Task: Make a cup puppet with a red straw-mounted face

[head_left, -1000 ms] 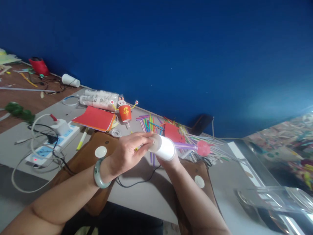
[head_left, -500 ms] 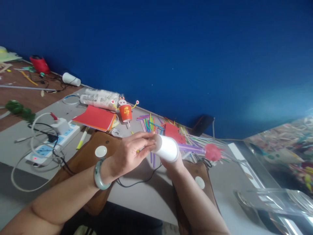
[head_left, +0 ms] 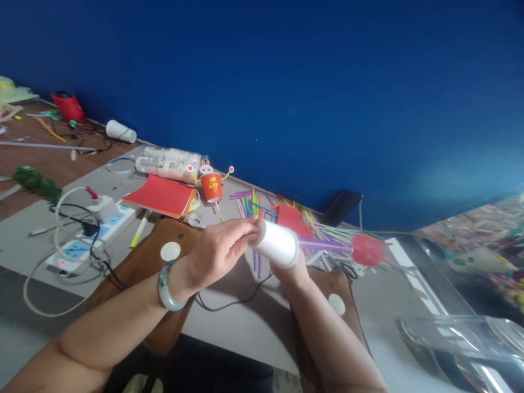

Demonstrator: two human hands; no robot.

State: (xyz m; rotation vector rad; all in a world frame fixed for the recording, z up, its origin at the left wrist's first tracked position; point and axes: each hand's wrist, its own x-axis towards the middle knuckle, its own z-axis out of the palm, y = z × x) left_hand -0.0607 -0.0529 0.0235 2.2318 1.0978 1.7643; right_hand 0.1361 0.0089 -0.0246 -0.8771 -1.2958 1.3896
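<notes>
A white paper cup lies on its side in the air between my hands, its rim facing right. My right hand grips it from behind and below, with most fingers hidden by the cup. My left hand is closed in a pinch at the cup's base; what its fingertips hold is hidden. Purple straws stretch right from the cup's rim towards a translucent red piece with pointed ends. Whether the straws pass inside the cup is not visible.
Behind are a red cup figure, red paper sheets, bagged paper cups and many coloured straws. A power strip with cables lies left. A clear plastic container stands at right.
The red piece and purple straws have shifted a little to the right, away from the cup. Both hands and the cup have stayed nearly in place.
</notes>
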